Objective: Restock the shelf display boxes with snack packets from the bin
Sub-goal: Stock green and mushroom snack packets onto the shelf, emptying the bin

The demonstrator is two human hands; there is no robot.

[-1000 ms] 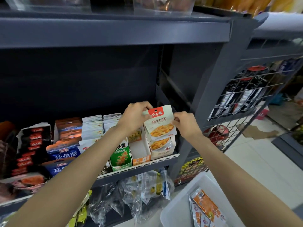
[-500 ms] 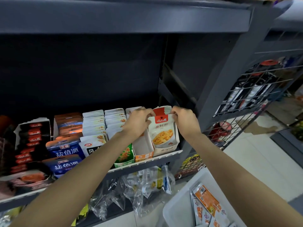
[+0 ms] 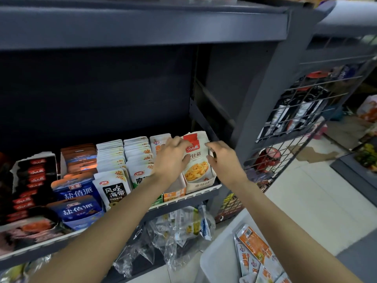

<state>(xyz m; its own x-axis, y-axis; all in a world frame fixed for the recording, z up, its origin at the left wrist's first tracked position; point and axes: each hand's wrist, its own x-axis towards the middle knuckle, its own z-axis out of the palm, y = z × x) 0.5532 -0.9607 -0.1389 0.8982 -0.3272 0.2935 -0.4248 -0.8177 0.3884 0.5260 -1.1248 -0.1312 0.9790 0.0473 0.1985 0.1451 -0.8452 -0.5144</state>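
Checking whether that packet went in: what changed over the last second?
The red-topped packet, held above the rightmost display box by both hands, went down into it. The left hand and right hand have let go and hover beside it. The other boxes and the bin stayed put.

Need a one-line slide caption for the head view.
Both hands, left and right, hover at red-topped snack packets standing in the rightmost display box.

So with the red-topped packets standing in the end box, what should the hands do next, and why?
Probably bring the right hand down to the white bin for more packets. The red-topped packets already stand upright in the rightmost display box, both hands look loose beside them, the left hand touching the stack, and orange packets lie in the bin.
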